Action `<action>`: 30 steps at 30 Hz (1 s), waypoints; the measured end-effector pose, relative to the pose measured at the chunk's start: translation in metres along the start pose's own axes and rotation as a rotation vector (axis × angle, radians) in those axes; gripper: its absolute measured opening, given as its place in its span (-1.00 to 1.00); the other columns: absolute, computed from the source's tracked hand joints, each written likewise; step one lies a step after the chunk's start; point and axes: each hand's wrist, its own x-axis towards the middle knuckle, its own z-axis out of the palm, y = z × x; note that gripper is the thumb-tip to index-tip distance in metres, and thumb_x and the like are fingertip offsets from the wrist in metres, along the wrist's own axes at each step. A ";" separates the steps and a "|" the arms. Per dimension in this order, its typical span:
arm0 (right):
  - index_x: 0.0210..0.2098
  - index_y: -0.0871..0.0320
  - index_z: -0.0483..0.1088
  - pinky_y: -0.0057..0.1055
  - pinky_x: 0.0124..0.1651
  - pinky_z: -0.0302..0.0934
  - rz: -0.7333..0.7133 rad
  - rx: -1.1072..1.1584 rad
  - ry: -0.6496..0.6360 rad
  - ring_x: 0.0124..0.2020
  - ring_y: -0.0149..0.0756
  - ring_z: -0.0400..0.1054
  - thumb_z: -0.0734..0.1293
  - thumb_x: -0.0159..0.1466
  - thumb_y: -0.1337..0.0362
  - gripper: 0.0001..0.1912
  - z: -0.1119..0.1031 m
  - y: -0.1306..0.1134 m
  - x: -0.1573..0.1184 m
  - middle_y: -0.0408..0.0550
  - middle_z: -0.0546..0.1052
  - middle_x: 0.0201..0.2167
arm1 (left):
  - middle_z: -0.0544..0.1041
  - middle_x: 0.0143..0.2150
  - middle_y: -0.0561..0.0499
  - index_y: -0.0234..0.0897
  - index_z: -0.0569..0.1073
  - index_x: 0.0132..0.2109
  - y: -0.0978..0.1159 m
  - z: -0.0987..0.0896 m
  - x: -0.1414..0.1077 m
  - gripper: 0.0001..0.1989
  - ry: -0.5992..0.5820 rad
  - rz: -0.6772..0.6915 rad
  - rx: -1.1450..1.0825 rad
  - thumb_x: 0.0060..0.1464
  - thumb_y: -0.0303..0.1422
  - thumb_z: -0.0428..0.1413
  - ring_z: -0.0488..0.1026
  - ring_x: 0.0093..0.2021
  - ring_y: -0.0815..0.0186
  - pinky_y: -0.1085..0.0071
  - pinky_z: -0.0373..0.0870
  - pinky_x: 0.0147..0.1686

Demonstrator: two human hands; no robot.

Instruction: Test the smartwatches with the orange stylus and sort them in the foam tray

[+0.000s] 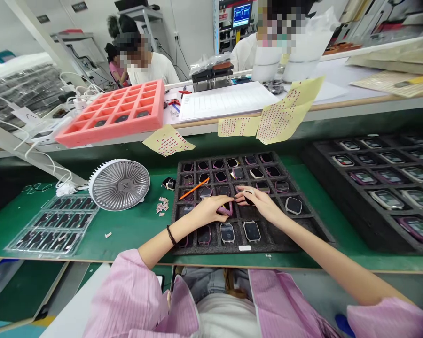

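My left hand (208,211) is closed on a purple-rimmed watch case (229,209), tilted up above the black foam tray (245,248). Close on its right, my right hand (259,203) has its fingers drawn together at the case's edge. Whatever sits between those fingertips is too small to make out. The tray's compartments hold several square watch cases, purple or silver-rimmed, such as a silver one (251,231) at the front. Across the tray's left side lies an orange pen-like stick (194,188).
A round fan (121,184) stands left of the tray, beside small pale pieces (162,206). Further left is a clear plastic tray (51,225) of black parts. Another foam tray of watches (384,188) lies right. A pink foam tray (113,112) rests on the shelf; people sit beyond.
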 end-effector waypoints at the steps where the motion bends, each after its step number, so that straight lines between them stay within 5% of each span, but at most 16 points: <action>1: -0.14 0.11 0.50 -0.03 0.06 0.31 -0.072 -0.115 0.004 -0.11 -0.11 0.47 0.31 0.23 0.00 -0.64 -0.004 0.002 0.001 0.04 0.57 -0.19 | 0.52 0.06 -0.18 -0.35 0.40 0.13 0.001 -0.003 0.003 -0.47 -0.057 0.011 0.040 -0.04 -0.51 0.24 0.50 0.03 0.17 0.33 0.40 0.06; 4: -0.23 0.11 0.54 -0.08 0.05 0.30 -0.217 -0.376 0.001 -0.05 -0.07 0.42 0.25 0.25 -0.05 -0.60 -0.009 0.011 0.003 0.08 0.53 -0.15 | 0.56 -0.04 -0.22 -0.40 0.47 0.03 0.002 -0.010 0.011 -0.58 -0.165 0.019 0.128 0.01 -0.36 0.26 0.51 -0.01 0.12 0.26 0.40 0.04; 6: -0.12 0.09 0.51 -0.11 -0.03 0.34 -0.264 -0.456 0.026 -0.15 -0.12 0.44 0.24 0.26 -0.02 -0.60 -0.009 0.016 0.002 0.04 0.50 -0.21 | 0.57 -0.08 -0.21 -0.41 0.52 -0.05 0.001 -0.009 0.013 -0.65 -0.170 0.003 0.127 0.04 -0.30 0.24 0.52 -0.05 0.13 0.27 0.42 0.00; 11: 0.05 0.05 0.41 -0.08 0.05 0.29 -0.430 -0.677 0.041 -0.10 -0.12 0.42 0.20 0.32 0.16 -0.65 -0.009 0.021 -0.012 0.02 0.50 -0.20 | 0.57 -0.07 -0.13 -0.35 0.51 -0.06 0.000 -0.006 0.001 -0.78 -0.020 -0.079 -0.054 0.13 -0.44 0.15 0.53 -0.08 0.29 0.38 0.42 -0.01; 15: 0.06 0.09 0.38 -0.05 0.08 0.26 -0.497 -0.833 0.170 0.00 -0.06 0.37 0.20 0.33 0.15 -0.65 -0.026 0.014 -0.027 0.09 0.48 -0.07 | 0.60 -0.11 -0.08 -0.33 0.45 0.05 0.002 -0.029 -0.011 -0.67 0.022 -0.188 -0.209 0.13 -0.41 0.15 0.54 -0.11 0.30 0.39 0.42 -0.04; 19: -0.06 0.17 0.44 -0.05 -0.09 0.31 -0.476 -1.006 0.387 -0.22 -0.06 0.40 0.18 0.34 0.08 -0.63 -0.072 0.009 -0.038 0.09 0.49 -0.29 | 0.59 -0.12 -0.01 -0.27 0.33 0.14 0.002 -0.056 -0.016 -0.64 -0.248 -0.211 -0.147 0.20 -0.39 0.07 0.53 -0.14 0.34 0.42 0.41 -0.08; 22: -0.21 0.22 0.48 -0.01 -0.19 0.31 -0.392 -1.142 0.451 -0.32 -0.01 0.36 0.13 0.31 -0.09 -0.48 -0.110 0.012 -0.044 0.12 0.45 -0.40 | 0.56 -0.12 -0.05 -0.31 0.31 0.10 0.001 -0.057 -0.019 -0.73 -0.383 -0.225 -0.022 0.28 -0.41 -0.07 0.51 -0.14 0.34 0.41 0.40 -0.08; 26: -0.24 0.21 0.49 -0.03 -0.23 0.34 -0.246 -1.127 0.321 -0.31 0.01 0.37 0.20 0.15 -0.29 -0.33 -0.140 0.012 -0.048 0.17 0.45 -0.34 | 0.47 -0.01 -0.18 -0.38 0.37 -0.03 0.007 -0.044 -0.018 -0.81 -0.268 -0.174 0.264 0.24 -0.44 -0.01 0.42 0.02 0.20 0.27 0.34 0.05; 30: -0.17 0.15 0.49 -0.08 -0.20 0.35 -0.194 -1.093 0.145 -0.24 0.00 0.39 0.25 0.12 -0.28 -0.36 -0.144 -0.002 -0.050 0.12 0.45 -0.30 | 0.40 0.14 -0.16 -0.29 0.37 0.03 0.025 -0.027 0.010 -0.74 -0.216 0.025 0.425 0.24 -0.49 -0.07 0.36 0.12 0.16 0.20 0.32 0.08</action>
